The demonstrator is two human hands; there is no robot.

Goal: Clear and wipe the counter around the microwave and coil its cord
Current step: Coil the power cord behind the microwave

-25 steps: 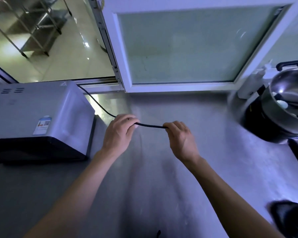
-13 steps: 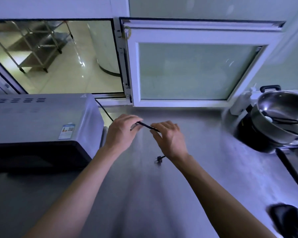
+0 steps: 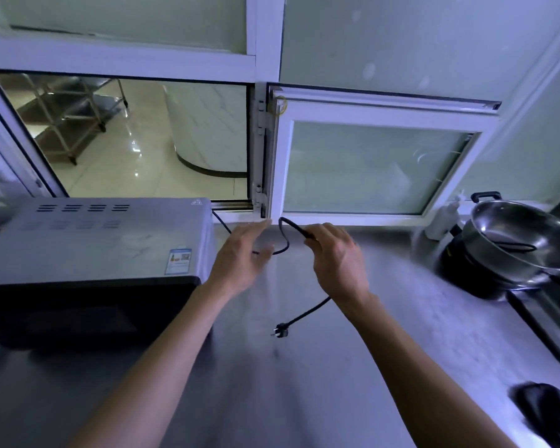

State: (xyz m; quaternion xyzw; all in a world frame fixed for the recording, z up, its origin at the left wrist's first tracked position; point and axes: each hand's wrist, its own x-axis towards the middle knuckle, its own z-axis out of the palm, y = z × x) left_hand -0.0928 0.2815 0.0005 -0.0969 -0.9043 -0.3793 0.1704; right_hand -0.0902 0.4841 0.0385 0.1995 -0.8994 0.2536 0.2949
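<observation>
Coiling step now — right hand point(image 3: 337, 257) pinches the cord point(image 3: 286, 236) in a first loop beside the microwave point(image 3: 94, 240), left hand point(image 3: 240, 257) spread open (plug point(image 3: 280, 329) on the bench point(image 3: 304, 383)) — next, likely catch that loop.

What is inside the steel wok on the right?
The steel wok holds a thin dark loop, perhaps a wire utensil handle. The bowl otherwise looks bare, though its near side is hidden by the rim.

Black cord point(image 3: 285, 236) and plug point(image 3: 280, 328); silver-grey microwave point(image 3: 104, 240), black front; grey steel counter point(image 3: 304, 383); white window frame point(image 3: 369, 108).
</observation>
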